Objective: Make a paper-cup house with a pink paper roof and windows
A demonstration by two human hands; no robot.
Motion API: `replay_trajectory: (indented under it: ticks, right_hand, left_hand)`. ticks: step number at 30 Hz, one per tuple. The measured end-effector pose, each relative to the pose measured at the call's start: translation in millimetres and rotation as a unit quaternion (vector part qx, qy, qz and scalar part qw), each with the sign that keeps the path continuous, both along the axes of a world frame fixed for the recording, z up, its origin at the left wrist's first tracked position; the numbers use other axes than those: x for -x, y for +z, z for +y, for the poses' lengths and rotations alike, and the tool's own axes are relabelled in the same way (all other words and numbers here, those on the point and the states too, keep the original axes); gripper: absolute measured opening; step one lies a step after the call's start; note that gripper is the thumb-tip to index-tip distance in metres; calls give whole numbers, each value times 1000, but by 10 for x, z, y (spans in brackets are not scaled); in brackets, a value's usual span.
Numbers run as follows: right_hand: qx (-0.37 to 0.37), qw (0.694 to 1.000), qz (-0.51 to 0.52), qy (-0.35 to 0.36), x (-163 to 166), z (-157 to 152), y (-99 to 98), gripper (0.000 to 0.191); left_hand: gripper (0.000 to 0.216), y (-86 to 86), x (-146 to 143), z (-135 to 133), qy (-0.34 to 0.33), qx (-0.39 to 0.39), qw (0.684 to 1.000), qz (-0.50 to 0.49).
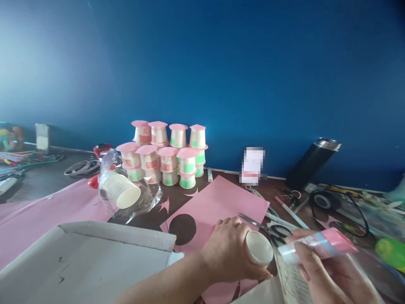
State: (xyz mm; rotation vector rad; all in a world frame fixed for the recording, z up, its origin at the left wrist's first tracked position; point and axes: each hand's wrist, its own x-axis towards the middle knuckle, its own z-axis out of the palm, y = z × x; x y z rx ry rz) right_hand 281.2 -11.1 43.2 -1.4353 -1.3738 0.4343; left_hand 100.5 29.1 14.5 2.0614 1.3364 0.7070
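Note:
My left hand [226, 251] is wrapped around a white paper cup [260, 249], whose round end faces up toward me. In my right hand [322, 266] a pink-and-white tube [330, 242] lies tilted, its pale end pointing left toward the cup. What the tube contains cannot be made out. Just behind both hands, black-handled scissors [280, 234] rest with their blades pointing left. Under and beyond my left hand spreads a sheet of pink paper [218, 198] with a round hole cut in it.
Several paper-cup houses [186, 162] with pink roofs stand stacked by the blue wall. A sleeve of paper cups [122, 190] lies in clear plastic. At front left is an open white box [104, 253]. A black flask [308, 164] leans at the right, near markers [294, 213].

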Motion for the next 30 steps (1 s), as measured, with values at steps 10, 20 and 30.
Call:
replay_trajectory:
  ticks: [10,20,30]
  right_hand:
    - [-16,999,22,19,132,38,-48,34]
    - [-23,996,-63,65,31,55,-159,32]
    - [21,991,-102,88,2,94,-243,34]
  left_hand:
    - [62,62,-15,-31,9,11,999,46]
    - [54,83,-39,-60,8,-13,998,53]
    - [57,117,-41,-44,5,-1,998,63]
